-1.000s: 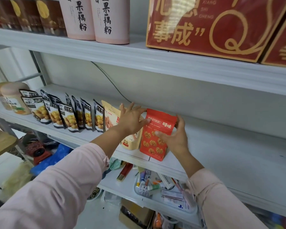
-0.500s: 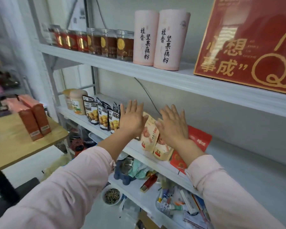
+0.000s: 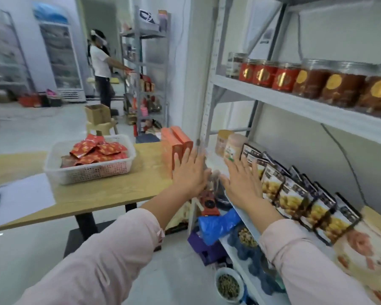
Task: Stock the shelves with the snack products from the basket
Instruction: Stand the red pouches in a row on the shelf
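A white plastic basket (image 3: 90, 170) stands on the wooden table (image 3: 110, 190) to the left, holding several red snack pouches (image 3: 99, 150). On the right, the white shelf (image 3: 240, 208) carries a row of dark pouches with yellow nuts (image 3: 295, 199) and cream pouches (image 3: 365, 249) beyond them. My left hand (image 3: 190, 172) hangs flat and empty, fingers apart, in front of the shelf's upright. My right hand (image 3: 244, 183) is also spread and empty, just in front of the leftmost dark pouches.
Orange boxes (image 3: 176, 142) stand at the table's right end, and white paper (image 3: 20, 199) lies at its left. Jars (image 3: 295, 78) fill the upper shelf. Clutter and a blue bag (image 3: 218, 223) sit below. Another person (image 3: 101, 67) works at a far rack.
The red pouch that both hands were setting on the shelf has been let go. The view has swung left toward the table and basket, and both empty hands have moved left along the shelf.
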